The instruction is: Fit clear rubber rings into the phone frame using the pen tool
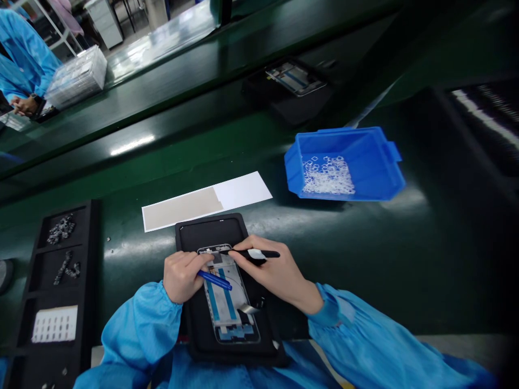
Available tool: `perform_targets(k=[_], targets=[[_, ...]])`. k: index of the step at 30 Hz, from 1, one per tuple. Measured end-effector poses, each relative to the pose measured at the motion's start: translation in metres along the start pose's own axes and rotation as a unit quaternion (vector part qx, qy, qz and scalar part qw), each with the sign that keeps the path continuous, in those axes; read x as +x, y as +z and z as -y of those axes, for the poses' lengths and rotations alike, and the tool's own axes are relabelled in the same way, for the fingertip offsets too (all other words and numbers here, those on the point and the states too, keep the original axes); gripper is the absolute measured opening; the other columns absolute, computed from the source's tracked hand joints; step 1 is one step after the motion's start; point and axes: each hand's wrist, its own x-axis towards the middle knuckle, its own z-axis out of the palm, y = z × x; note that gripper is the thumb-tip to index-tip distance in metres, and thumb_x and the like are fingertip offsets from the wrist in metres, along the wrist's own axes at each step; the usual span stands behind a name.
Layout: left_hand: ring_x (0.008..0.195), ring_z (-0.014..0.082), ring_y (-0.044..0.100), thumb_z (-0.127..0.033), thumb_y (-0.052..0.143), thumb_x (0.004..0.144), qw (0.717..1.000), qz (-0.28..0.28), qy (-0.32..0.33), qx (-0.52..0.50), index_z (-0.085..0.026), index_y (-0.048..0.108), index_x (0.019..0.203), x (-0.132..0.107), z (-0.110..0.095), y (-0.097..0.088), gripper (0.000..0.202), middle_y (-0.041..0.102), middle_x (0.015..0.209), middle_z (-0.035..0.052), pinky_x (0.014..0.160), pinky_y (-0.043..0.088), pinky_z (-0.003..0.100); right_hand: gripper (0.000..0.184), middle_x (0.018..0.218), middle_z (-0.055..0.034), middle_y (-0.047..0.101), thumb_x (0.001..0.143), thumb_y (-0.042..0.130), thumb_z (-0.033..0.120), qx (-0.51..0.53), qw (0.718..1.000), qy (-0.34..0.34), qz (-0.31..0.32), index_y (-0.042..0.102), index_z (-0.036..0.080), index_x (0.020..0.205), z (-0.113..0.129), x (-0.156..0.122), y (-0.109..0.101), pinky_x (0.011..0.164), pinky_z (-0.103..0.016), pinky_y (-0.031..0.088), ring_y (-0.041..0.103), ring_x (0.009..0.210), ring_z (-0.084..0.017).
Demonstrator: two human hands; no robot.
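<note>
A phone frame [240, 289] with blue strips lies in a black holder [211, 229] in front of me. My left hand [182, 274] is closed on a blue pen-like tool [215, 280], with its fingers at the upper left edge of the frame. In my right hand [279, 278] is a pair of black tweezers [267, 254], pinched between thumb and fingers. Their tips reach the top end of the frame; whether they grip a part there is too small to tell. A loose flex cable [249, 309] sticks out at the frame's right side.
Beyond the holder lies a white and beige strip [182, 209]. A blue bin [344, 162] with many small white frames stands at right. The black compartment tray [91, 259] at left holds small parts. Another phone frame [298, 77] rests farther back. A co-worker's sleeve [24, 48] shows at upper left.
</note>
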Motion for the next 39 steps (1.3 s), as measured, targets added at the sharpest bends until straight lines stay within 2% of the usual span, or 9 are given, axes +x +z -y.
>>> perform_targets(k=[6,10,17,19,22,27,33,37,39], targets=[[0.05,0.0111,0.056,-0.011,0.046,0.092,1.0,0.002,0.001,0.014,-0.017,0.069,0.091,-0.002,0.0,0.001,0.023,0.065,0.06,-0.0012,0.051,0.038,0.025,0.015,0.072,-0.0001,0.067,0.095,0.06,0.026,-0.012,1.0,-0.021,-0.011,0.062,0.022,0.081,-0.002,-0.001,0.001,0.057,-0.028,0.052,0.066,0.063,-0.018],[0.05,0.0112,0.056,-0.011,0.047,0.092,1.0,0.003,0.001,0.01,-0.017,0.069,0.092,-0.003,0.001,0.002,0.023,0.065,0.061,-0.0014,0.052,0.039,0.026,0.015,0.072,-0.0015,0.068,0.096,0.059,0.024,-0.035,0.997,-0.061,-0.024,0.062,0.022,0.081,-0.002,-0.003,0.004,0.058,-0.03,0.053,0.066,0.065,-0.019],[0.051,0.011,0.056,-0.011,0.046,0.091,1.0,0.012,-0.006,0.019,-0.018,0.07,0.091,-0.002,0.0,0.001,0.025,0.064,0.06,-0.0013,0.051,0.04,0.026,0.018,0.075,-0.0038,0.071,0.095,0.057,0.021,-0.049,0.994,-0.096,0.017,0.064,0.023,0.079,0.0,-0.006,0.006,0.059,-0.033,0.054,0.067,0.065,-0.02],[0.051,0.0112,0.056,-0.011,0.046,0.091,1.0,0.01,-0.004,0.02,-0.018,0.07,0.09,-0.002,0.0,0.001,0.025,0.063,0.06,-0.0013,0.051,0.04,0.026,0.014,0.073,-0.0027,0.07,0.094,0.059,0.022,-0.028,0.996,-0.078,-0.015,0.063,0.023,0.081,0.0,-0.005,0.004,0.058,-0.032,0.054,0.066,0.063,-0.019],[0.05,0.0108,0.055,-0.01,0.046,0.089,1.0,0.009,-0.002,0.024,-0.018,0.07,0.091,-0.002,0.0,0.001,0.025,0.064,0.061,-0.0013,0.05,0.04,0.026,0.014,0.07,-0.002,0.067,0.093,0.06,0.028,-0.018,0.998,-0.01,-0.058,0.062,0.024,0.08,0.0,-0.003,-0.002,0.056,-0.032,0.053,0.065,0.061,-0.02],[0.051,0.0121,0.054,-0.01,0.047,0.09,0.996,0.032,0.017,0.078,-0.019,0.069,0.109,-0.002,-0.002,0.001,0.03,0.061,0.06,-0.0027,0.051,0.04,0.027,0.021,0.071,-0.0025,0.064,0.094,0.06,0.039,-0.006,0.992,0.061,-0.107,0.061,0.023,0.08,-0.003,0.0,-0.005,0.05,-0.029,0.049,0.061,0.059,-0.019],[0.051,0.0139,0.054,-0.004,0.05,0.086,0.986,0.073,0.03,0.149,-0.02,0.067,0.113,0.001,-0.006,0.001,0.036,0.059,0.062,-0.0027,0.049,0.037,0.03,0.013,0.078,-0.003,0.066,0.094,0.058,0.034,0.029,0.992,0.064,-0.108,0.064,0.022,0.093,-0.004,0.002,-0.005,0.053,-0.029,0.05,0.062,0.06,-0.017],[0.052,0.0143,0.056,-0.003,0.052,0.085,0.976,0.127,0.027,0.176,-0.02,0.065,0.114,0.007,-0.012,-0.002,0.036,0.063,0.066,-0.0017,0.048,0.037,0.03,0.02,0.086,-0.0053,0.069,0.098,0.053,0.036,0.027,0.993,0.031,-0.108,0.068,0.023,0.102,-0.002,0.004,-0.006,0.068,-0.036,0.054,0.066,0.076,-0.022],[0.052,0.0142,0.057,-0.003,0.052,0.084,0.972,0.149,0.017,0.181,-0.021,0.066,0.114,0.011,-0.014,-0.004,0.037,0.063,0.066,-0.0019,0.048,0.037,0.029,0.024,0.092,-0.0058,0.07,0.1,0.051,0.038,0.046,0.993,0.03,-0.106,0.068,0.024,0.111,-0.004,0.003,-0.006,0.068,-0.037,0.055,0.066,0.073,-0.021]])
